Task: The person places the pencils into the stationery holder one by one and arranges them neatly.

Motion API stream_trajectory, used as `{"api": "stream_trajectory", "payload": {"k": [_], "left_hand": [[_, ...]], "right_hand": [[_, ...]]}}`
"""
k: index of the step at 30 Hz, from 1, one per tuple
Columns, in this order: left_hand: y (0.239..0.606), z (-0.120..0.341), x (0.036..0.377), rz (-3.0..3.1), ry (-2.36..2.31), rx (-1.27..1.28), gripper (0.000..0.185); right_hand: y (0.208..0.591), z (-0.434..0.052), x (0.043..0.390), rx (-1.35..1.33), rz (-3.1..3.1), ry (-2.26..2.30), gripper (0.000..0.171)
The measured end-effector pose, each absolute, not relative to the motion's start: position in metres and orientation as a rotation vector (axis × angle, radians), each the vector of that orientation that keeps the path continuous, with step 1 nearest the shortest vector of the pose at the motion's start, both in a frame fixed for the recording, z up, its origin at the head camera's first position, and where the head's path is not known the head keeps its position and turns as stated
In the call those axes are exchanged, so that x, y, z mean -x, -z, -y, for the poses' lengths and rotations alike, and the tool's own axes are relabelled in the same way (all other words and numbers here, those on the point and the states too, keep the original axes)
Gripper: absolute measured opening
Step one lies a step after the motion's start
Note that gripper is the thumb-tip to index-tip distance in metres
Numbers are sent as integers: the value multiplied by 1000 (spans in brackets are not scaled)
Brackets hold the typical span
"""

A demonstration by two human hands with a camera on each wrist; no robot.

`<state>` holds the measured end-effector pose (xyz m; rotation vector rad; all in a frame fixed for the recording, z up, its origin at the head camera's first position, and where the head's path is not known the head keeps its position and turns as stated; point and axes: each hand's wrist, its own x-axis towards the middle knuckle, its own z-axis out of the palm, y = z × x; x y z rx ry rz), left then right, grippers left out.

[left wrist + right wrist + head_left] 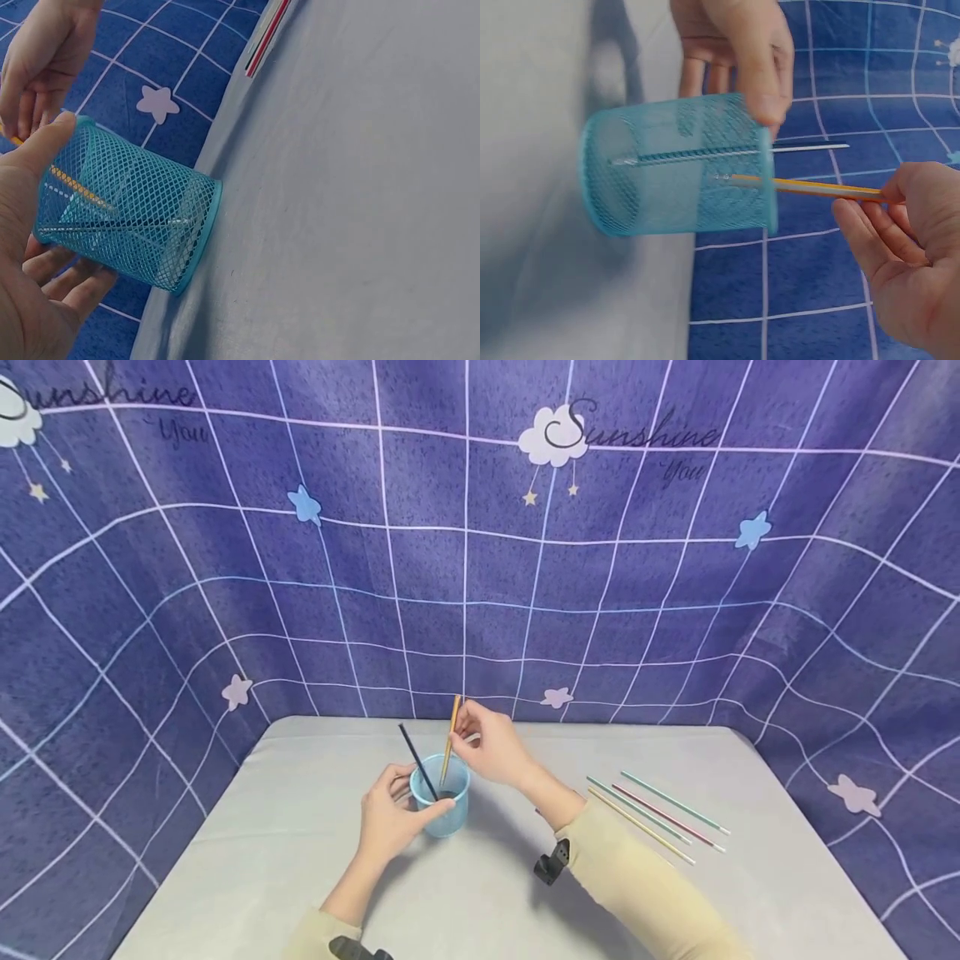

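A light-blue mesh pencil cup stands on the table. My left hand holds it around the side, with the thumb at the near rim and the fingers on the far left. Inside leans a dark pencil, its upper part sticking out toward the left. Between thumb and fingertips, my right hand pinches a yellow-orange pencil near its upper end. The metal-banded lower end of that pencil is inside the cup, above the bottom in the right wrist view.
Several thin pencils, among them a red pencil and a yellow pencil, lie side by side on the grey-white table at the right. A blue-purple gridded curtain rises behind the table's far edge and along both sides.
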<state>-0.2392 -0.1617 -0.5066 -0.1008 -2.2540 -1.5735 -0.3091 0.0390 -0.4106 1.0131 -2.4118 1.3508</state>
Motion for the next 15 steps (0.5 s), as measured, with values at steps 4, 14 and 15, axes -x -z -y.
{"api": "stream_trajectory", "payload": {"k": [4,14,15], "left_hand": [[506,163,239,2258,1561,101,68],[507,165,238,2276,1543,134,69],[508,165,238,2283,1540,129,69]], "right_hand": [[419,-33,308,-1051,2448,-1286,6],[428,-21,305,-1098,2528,-1053,8],[429,-19,305,-1101,2536,-1026,8]]}}
